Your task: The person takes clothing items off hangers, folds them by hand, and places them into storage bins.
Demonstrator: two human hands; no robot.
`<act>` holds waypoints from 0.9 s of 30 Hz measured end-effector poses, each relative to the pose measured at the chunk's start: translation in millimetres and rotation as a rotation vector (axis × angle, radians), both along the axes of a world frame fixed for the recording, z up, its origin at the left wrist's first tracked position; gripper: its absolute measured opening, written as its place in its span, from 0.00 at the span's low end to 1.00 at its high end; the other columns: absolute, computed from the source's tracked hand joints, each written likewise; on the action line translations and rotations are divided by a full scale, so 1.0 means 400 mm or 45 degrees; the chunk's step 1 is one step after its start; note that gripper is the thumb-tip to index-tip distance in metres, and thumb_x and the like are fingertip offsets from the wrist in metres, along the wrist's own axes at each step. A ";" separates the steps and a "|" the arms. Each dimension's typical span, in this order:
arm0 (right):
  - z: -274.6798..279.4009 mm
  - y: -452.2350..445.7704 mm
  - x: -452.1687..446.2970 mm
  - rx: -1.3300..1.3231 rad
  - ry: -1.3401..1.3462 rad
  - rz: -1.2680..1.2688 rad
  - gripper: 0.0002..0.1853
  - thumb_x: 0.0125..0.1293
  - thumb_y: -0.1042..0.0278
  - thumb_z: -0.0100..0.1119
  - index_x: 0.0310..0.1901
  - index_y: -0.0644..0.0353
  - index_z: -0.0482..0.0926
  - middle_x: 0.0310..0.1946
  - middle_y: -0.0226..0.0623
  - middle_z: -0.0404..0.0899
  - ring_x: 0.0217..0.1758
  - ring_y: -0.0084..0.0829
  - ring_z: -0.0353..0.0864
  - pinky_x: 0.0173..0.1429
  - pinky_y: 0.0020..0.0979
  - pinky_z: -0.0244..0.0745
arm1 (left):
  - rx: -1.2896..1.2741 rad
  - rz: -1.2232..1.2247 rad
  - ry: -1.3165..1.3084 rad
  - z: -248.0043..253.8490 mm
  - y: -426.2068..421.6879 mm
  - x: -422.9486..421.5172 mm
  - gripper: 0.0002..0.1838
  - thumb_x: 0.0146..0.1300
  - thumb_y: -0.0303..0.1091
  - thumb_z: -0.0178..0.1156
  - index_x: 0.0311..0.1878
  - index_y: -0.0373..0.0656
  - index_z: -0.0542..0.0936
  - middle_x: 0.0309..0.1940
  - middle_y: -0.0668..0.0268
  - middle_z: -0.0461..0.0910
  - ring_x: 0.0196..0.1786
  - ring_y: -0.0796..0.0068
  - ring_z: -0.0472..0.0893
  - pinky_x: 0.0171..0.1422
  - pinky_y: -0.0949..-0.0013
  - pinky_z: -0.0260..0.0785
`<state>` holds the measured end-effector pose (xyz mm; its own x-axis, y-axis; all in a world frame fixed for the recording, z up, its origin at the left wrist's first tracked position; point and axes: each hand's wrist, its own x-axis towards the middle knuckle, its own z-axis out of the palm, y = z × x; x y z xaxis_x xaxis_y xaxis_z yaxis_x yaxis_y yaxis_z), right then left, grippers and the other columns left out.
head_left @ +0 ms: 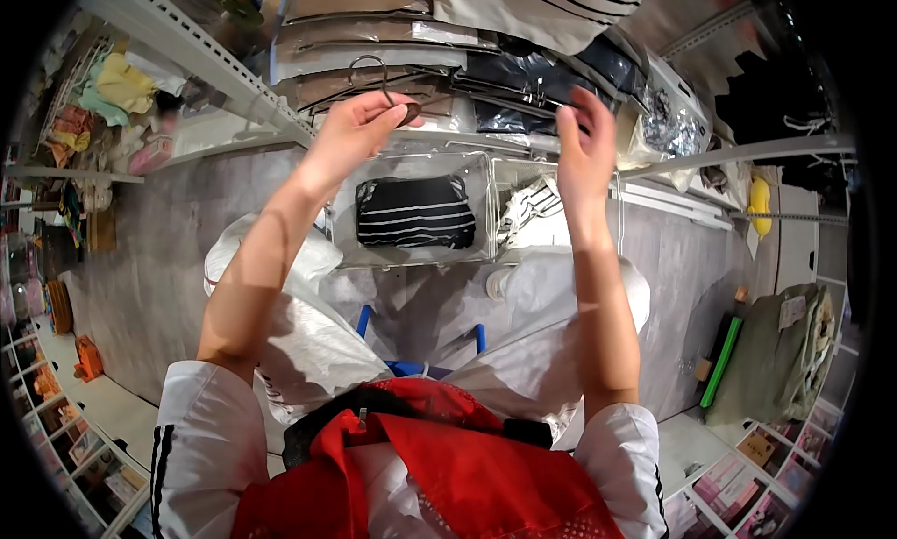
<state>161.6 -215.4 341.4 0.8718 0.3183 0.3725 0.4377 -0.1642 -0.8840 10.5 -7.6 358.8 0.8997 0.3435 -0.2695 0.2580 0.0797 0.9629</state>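
My left hand [360, 133] is closed on a dark clothes hanger [408, 116], gripping it near the neck so that the hook curves up above the fingers. To the right, my right hand [589, 151] is raised with its thumb and bent fingers apart, and I see nothing in it. Just beyond it lie dark garments in clear plastic bags [519, 72] on a shelf. Below and between my hands, a folded black garment with white stripes [416, 212] rests in a clear bin. A white garment with black stripes [531, 207] lies in the bin beside it.
Bagged brown garments [350, 35] are stacked behind my left hand. A white striped garment [551, 2] lies over the top of the shelf. An olive-green cloth bag [780, 352] stands at the right. Metal rack posts [220, 63] rise at both sides.
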 end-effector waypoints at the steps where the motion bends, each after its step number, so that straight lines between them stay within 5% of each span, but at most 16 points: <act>1: 0.022 0.001 -0.019 -0.005 -0.105 0.019 0.16 0.59 0.73 0.55 0.49 0.64 0.71 0.43 0.39 0.72 0.44 0.28 0.73 0.47 0.28 0.69 | -0.098 0.050 -0.040 -0.006 -0.003 0.001 0.16 0.66 0.35 0.50 0.53 0.37 0.72 0.42 0.67 0.78 0.23 0.90 0.59 0.27 0.85 0.54; 5: 0.043 -0.006 -0.124 -0.188 -0.406 0.280 0.17 0.53 0.77 0.56 0.46 0.64 0.72 0.40 0.41 0.72 0.43 0.34 0.72 0.48 0.31 0.68 | -0.739 0.114 -0.204 -0.042 -0.005 -0.001 0.18 0.68 0.35 0.44 0.57 0.36 0.68 0.41 0.72 0.74 0.25 0.89 0.60 0.27 0.83 0.54; 10: -0.011 0.013 -0.279 -0.192 0.374 0.821 0.19 0.58 0.72 0.57 0.51 0.65 0.68 0.41 0.40 0.74 0.47 0.33 0.74 0.53 0.31 0.67 | -1.367 0.253 -0.418 -0.080 -0.045 -0.011 0.20 0.67 0.33 0.47 0.60 0.36 0.63 0.36 0.70 0.69 0.32 0.83 0.65 0.37 0.79 0.61; 13: -0.033 0.007 -0.292 -0.341 0.769 1.063 0.19 0.59 0.71 0.57 0.52 0.64 0.68 0.38 0.37 0.77 0.43 0.29 0.77 0.50 0.30 0.70 | -1.390 0.273 -0.574 -0.086 -0.060 -0.020 0.12 0.65 0.28 0.49 0.52 0.39 0.67 0.36 0.69 0.70 0.39 0.79 0.70 0.50 0.71 0.66; 16: -0.022 0.008 -0.272 -0.339 0.629 0.919 0.19 0.59 0.76 0.55 0.53 0.64 0.67 0.45 0.39 0.73 0.49 0.29 0.73 0.55 0.28 0.65 | -1.280 0.250 -0.676 -0.052 -0.061 -0.024 0.07 0.65 0.26 0.49 0.46 0.42 0.69 0.37 0.69 0.71 0.44 0.78 0.72 0.60 0.67 0.65; 17: -0.014 0.005 -0.279 -0.467 -0.185 0.549 0.20 0.56 0.75 0.57 0.52 0.65 0.68 0.47 0.43 0.71 0.53 0.35 0.70 0.58 0.31 0.63 | -1.228 0.247 -0.714 -0.042 -0.056 -0.028 0.06 0.65 0.26 0.49 0.44 0.42 0.70 0.37 0.69 0.72 0.46 0.77 0.73 0.63 0.65 0.64; 19: 0.131 -0.010 -0.321 -0.201 -0.356 0.500 0.16 0.52 0.75 0.58 0.44 0.65 0.71 0.46 0.43 0.69 0.51 0.42 0.68 0.53 0.35 0.64 | -1.162 0.278 -0.748 -0.034 -0.042 -0.033 0.05 0.64 0.27 0.50 0.43 0.43 0.70 0.39 0.69 0.73 0.48 0.76 0.73 0.65 0.63 0.62; 20: 0.188 -0.030 -0.359 0.013 -0.319 0.717 0.13 0.52 0.74 0.58 0.41 0.65 0.72 0.42 0.43 0.70 0.47 0.41 0.70 0.49 0.35 0.66 | -1.129 0.303 -0.765 -0.032 -0.036 -0.036 0.04 0.64 0.27 0.50 0.42 0.43 0.70 0.40 0.69 0.73 0.48 0.76 0.73 0.67 0.62 0.60; 23: 0.292 -0.080 -0.473 0.809 0.325 2.176 0.07 0.52 0.71 0.57 0.31 0.65 0.74 0.31 0.43 0.75 0.36 0.39 0.77 0.36 0.33 0.72 | -1.127 0.348 -0.767 -0.041 -0.018 -0.042 0.04 0.64 0.27 0.51 0.42 0.42 0.70 0.41 0.67 0.74 0.49 0.75 0.74 0.67 0.63 0.61; 27: 0.342 -0.175 -0.599 0.865 0.048 2.270 0.06 0.58 0.66 0.52 0.28 0.56 0.72 0.27 0.34 0.72 0.32 0.34 0.74 0.32 0.35 0.69 | -1.124 0.396 -0.729 -0.047 -0.015 -0.043 0.04 0.64 0.27 0.50 0.42 0.42 0.70 0.41 0.66 0.74 0.50 0.73 0.74 0.65 0.64 0.63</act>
<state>-78.0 -285.4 478.4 -0.2474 0.5554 0.7939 -0.3361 0.7193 -0.6079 -6.7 -13.5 340.1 0.8774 0.4687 -0.1022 -0.3599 0.7840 0.5058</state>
